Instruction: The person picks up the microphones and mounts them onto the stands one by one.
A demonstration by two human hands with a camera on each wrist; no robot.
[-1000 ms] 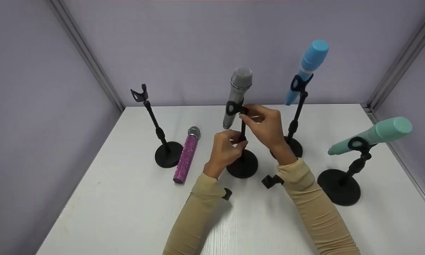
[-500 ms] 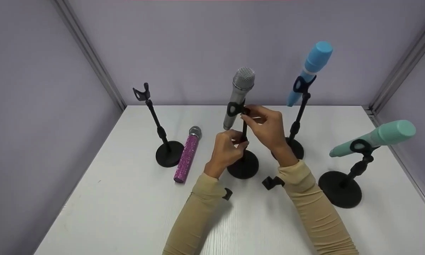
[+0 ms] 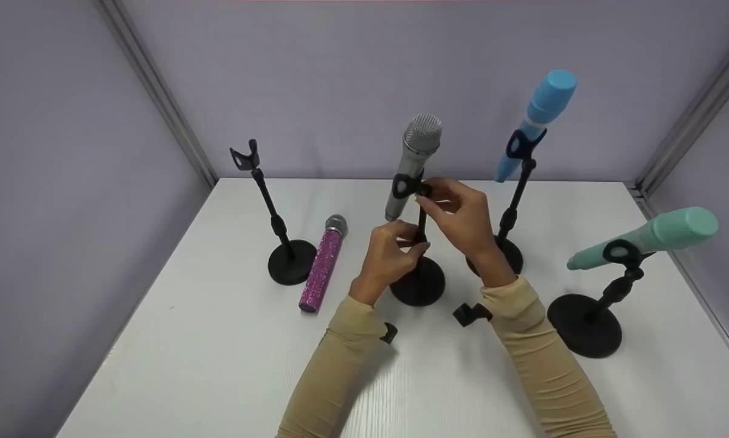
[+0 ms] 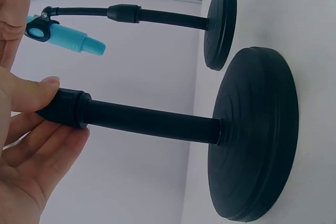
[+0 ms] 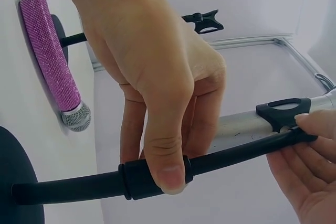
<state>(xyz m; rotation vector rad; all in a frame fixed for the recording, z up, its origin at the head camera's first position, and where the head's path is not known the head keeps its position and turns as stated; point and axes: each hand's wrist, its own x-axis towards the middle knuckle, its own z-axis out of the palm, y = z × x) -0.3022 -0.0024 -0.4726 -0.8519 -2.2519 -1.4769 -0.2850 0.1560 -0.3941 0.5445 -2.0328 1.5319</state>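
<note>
A silver microphone [image 3: 422,135] sits tilted in the black clip [image 3: 404,185] of the middle stand, whose round base [image 3: 419,286] rests on the table. My left hand [image 3: 390,258] grips the stand's thick collar [image 5: 137,178] between thumb and fingers, about halfway up the pole. Higher up, my right hand [image 3: 463,214] pinches the joint just below the clip with thumb and fingertips. In the right wrist view the left hand covers part of the collar. Only the lower pole and base [image 4: 254,135] show fully in the left wrist view.
A purple glittery microphone [image 3: 321,267] lies beside a left stand [image 3: 291,264] with a vacant clip. Blue [image 3: 549,100] and mint-green [image 3: 650,236] microphones sit in stands on the right. Panels [image 3: 352,79] enclose the white table [image 3: 188,365] at the back and sides.
Both hands keep their holds on the middle stand. The head view has shifted slightly; nothing else visibly moves.
</note>
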